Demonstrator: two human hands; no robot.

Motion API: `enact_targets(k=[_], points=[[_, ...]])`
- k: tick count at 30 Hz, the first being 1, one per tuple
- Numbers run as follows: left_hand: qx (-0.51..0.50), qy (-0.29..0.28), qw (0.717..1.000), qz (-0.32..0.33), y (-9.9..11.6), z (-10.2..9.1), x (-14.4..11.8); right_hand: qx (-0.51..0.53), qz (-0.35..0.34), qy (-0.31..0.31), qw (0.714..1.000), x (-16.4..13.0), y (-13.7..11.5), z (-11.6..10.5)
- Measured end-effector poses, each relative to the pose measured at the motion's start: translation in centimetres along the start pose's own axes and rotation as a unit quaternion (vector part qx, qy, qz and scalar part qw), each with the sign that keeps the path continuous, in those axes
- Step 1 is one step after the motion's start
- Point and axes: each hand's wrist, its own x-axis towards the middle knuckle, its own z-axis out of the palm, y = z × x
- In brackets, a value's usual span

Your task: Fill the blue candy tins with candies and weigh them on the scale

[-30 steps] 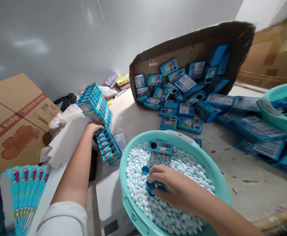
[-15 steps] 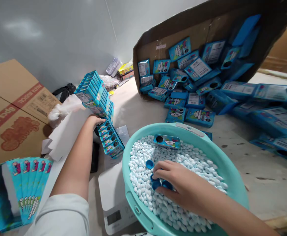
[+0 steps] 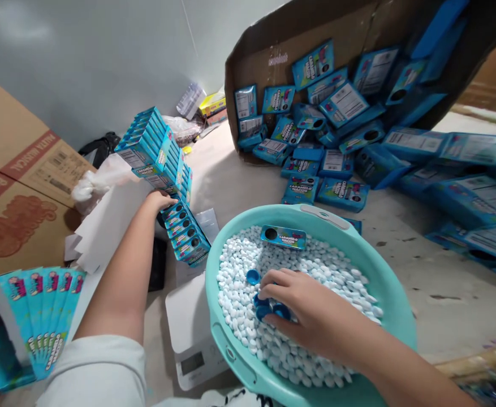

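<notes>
Right hand: the right hand [image 3: 311, 316] lies palm-down in the teal basin [image 3: 394, 316], fingers curled round a small blue cup [image 3: 268, 311] pressed into the white candies [image 3: 315, 277], as if to scoop a measure.
Left hand: the left hand [image 3: 159, 200] is stretched to the leaning stack of blue boxes [image 3: 163, 169]; its fingers are hidden behind the stack, so its grip cannot be told; it seems to steady the lean.
Loose cap: 1 blue cap [image 3: 253, 276] rests on the candies just left of the right hand.
Single box: 1 blue box [image 3: 284, 237] lies flat on the candies at the basin's far edge.
Scale: a white scale [image 3: 190, 339] sits touching the basin's left wall.
Carton: a tipped cardboard carton [image 3: 273, 45] spills blue boxes across the tabletop's far right.
Flat sleeves: unfolded blue sleeves [image 3: 35, 316] fan at the near left corner.
</notes>
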Motion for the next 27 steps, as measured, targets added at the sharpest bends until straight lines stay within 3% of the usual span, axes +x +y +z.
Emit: enact_targets(k=[3,6,10,13,17,20,24,27], points=[[0.002,0.049,0.998,0.042,1.3,-0.4,-5.5,0.01,0.008,0.002,1.0,-0.2,0.2,-0.1],[-0.022,0.068,0.989,0.128,2.5,0.5,-13.3,0.02,0.021,0.02,0.999,-0.3,0.3,0.0],[-0.069,-0.099,0.94,0.32,3.4,2.7,-22.2,0.002,0.048,0.057,0.997,-0.4,0.5,0.0],[-0.028,-0.171,0.924,0.342,3.8,4.3,-25.2,-0.003,0.06,0.071,0.996,-0.6,0.5,0.0],[0.024,-0.192,0.921,0.339,3.6,4.9,-26.0,-0.01,0.051,0.084,0.995,-0.9,0.3,-0.2],[-0.022,-0.13,0.946,0.295,2.8,3.4,-24.6,-0.013,0.047,0.094,0.994,-1.0,0.1,-0.3],[-0.034,0.021,0.985,0.168,1.1,-0.4,-18.2,-0.013,0.044,0.102,0.994,-0.9,0.0,-0.5],[-0.008,0.069,0.994,0.087,-0.3,-2.1,-11.7,-0.023,0.055,0.093,0.994,-0.8,-0.2,-0.7]])
